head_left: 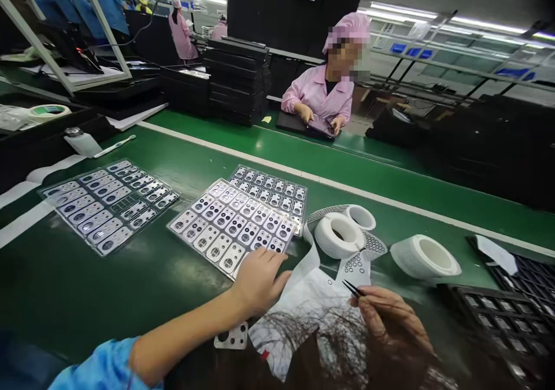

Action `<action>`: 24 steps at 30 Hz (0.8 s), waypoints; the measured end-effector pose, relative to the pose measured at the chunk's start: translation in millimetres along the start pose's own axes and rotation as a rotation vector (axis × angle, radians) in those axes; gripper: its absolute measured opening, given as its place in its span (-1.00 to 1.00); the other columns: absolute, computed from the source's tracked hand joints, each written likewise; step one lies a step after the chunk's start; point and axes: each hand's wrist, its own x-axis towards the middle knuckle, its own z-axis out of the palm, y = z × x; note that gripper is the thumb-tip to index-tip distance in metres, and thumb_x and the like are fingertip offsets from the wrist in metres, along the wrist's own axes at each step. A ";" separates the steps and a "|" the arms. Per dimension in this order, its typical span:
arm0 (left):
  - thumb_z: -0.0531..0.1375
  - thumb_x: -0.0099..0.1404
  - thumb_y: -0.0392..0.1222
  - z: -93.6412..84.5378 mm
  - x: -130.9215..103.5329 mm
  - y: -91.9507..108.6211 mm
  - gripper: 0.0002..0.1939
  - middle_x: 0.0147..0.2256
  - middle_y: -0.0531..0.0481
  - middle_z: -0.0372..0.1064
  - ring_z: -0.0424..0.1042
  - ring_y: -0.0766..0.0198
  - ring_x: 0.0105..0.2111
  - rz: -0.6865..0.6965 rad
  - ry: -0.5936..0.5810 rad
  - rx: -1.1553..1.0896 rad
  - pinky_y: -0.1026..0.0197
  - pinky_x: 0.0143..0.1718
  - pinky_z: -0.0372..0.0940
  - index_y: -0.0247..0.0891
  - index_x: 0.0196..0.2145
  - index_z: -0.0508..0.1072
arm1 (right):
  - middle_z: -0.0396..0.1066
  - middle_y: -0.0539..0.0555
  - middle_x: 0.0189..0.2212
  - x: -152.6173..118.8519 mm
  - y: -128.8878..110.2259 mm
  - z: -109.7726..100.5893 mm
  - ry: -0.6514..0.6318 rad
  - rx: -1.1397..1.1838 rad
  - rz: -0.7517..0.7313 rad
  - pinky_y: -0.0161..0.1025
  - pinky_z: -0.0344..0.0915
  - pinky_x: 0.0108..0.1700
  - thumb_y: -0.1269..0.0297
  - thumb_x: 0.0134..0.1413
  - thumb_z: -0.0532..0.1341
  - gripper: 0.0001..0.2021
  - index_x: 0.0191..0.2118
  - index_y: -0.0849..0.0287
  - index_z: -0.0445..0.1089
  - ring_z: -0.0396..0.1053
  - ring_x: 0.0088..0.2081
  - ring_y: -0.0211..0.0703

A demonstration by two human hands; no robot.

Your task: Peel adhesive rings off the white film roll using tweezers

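Note:
My left hand (259, 281) rests at the near right corner of a clear tray (219, 228) holding rows of white camera-cutout plates. Its fingers lie over the tray's edge and the thumb is spread apart; I see nothing held. My right hand (390, 317) grips black tweezers (352, 289), tips just above white backing paper (310, 294). One small black ring (330, 282) lies on that paper near the tips. A strip with many black rings (355, 265) runs from a white roll (340, 235). Below my left forearm lies a loose plate (231, 337).
A second plate tray (113, 205) lies left, another (269, 190) behind the middle one. Another roll (425, 257) and black trays (498, 315) are right. A white bottle (83, 142) stands far left. Across the green bench (182, 128), a person in pink (323, 89) handles a dark panel.

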 end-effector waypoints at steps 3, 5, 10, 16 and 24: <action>0.26 0.45 0.07 7.9 63.3 29.6 -0.41 -0.11 -0.36 0.62 0.62 -0.25 -0.06 -0.108 -0.048 -0.013 -0.08 -0.04 0.43 -0.36 0.27 0.42 | 0.60 0.00 -0.35 10.6 9.7 5.6 0.002 0.003 -0.002 -0.34 0.57 -0.36 0.26 0.05 0.43 -0.91 -0.43 -0.01 0.55 0.58 -0.37 -0.19; 0.35 0.38 0.10 15.8 93.5 40.8 -0.27 -0.17 -0.37 0.62 0.63 -0.29 -0.10 -0.145 -0.080 -0.059 -0.07 -0.07 0.42 -0.40 0.33 0.36 | 0.59 0.00 -0.37 14.7 19.3 10.3 0.003 0.002 -0.005 -0.34 0.55 -0.34 0.25 0.04 0.42 -0.92 -0.43 0.00 0.56 0.58 -0.36 -0.18; 0.37 0.33 -0.27 31.4 122.1 38.0 -0.65 -0.03 -0.19 0.65 0.60 -0.09 0.04 -0.130 -0.157 -0.311 0.03 0.12 0.41 -0.19 0.07 0.61 | 0.61 0.04 -0.37 14.7 44.3 12.7 0.018 0.019 -0.003 -0.22 0.56 -0.31 0.22 0.07 0.43 -0.92 -0.41 0.01 0.56 0.59 -0.33 -0.08; 0.34 0.44 -0.16 39.1 110.0 14.3 -0.65 -0.10 -0.05 0.60 0.58 0.17 -0.17 -0.158 -0.182 -0.650 0.02 -0.02 0.50 -0.29 0.13 0.53 | 0.61 0.03 -0.30 8.0 64.1 18.2 0.014 0.004 0.115 -0.16 0.55 -0.27 0.11 0.10 0.43 -0.88 -0.37 -0.03 0.58 0.59 -0.29 -0.05; 0.32 0.43 -0.09 48.6 102.6 7.8 -0.69 -0.21 -0.03 0.57 0.53 0.25 -0.28 -0.201 -0.179 -0.935 0.16 -0.18 0.45 -0.31 0.04 0.58 | 0.64 0.07 -0.15 11.6 84.7 45.2 -0.075 -0.029 0.386 -0.15 0.51 -0.17 -0.09 0.17 0.39 -0.69 -0.14 0.00 0.60 0.59 -0.14 0.02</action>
